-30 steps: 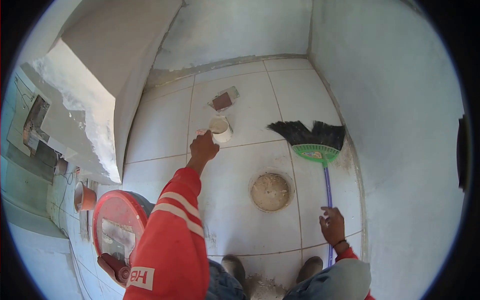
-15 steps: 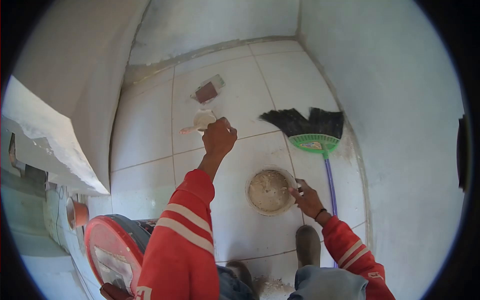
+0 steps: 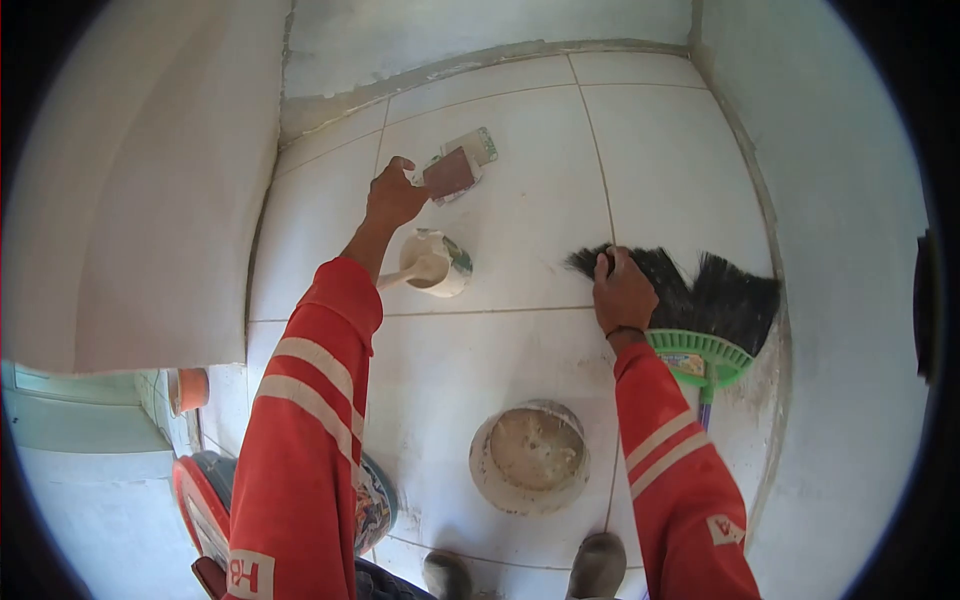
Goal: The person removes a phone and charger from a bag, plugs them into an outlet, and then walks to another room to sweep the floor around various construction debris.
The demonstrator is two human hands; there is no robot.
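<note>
My left hand (image 3: 398, 192) reaches forward with its fingers apart, the fingertips right at the edge of a reddish-brown square piece (image 3: 448, 175). That piece lies on a pale flat piece with green marks (image 3: 478, 147). Below this hand, a small whitish-smeared pot (image 3: 452, 270) stands on the tiles with a pale handle (image 3: 396, 278) sticking out to the left. My right hand (image 3: 624, 292) is loosely closed, with nothing showing in it. It overlaps the black bristles (image 3: 735, 295) of a broom with a green head (image 3: 700, 356).
A tub (image 3: 487, 472) with greyish-beige paste (image 3: 537, 450) stands in front of my feet. At lower left are a red-rimmed container (image 3: 196, 505) and a patterned bucket (image 3: 375, 505). An orange pot (image 3: 187, 391) sits farther left. Walls enclose the tiled floor (image 3: 510, 225).
My left hand has left the small pot and moved forward to the brown piece. My right hand has let go of the tub's rim and moved forward over the broom. The view has shifted.
</note>
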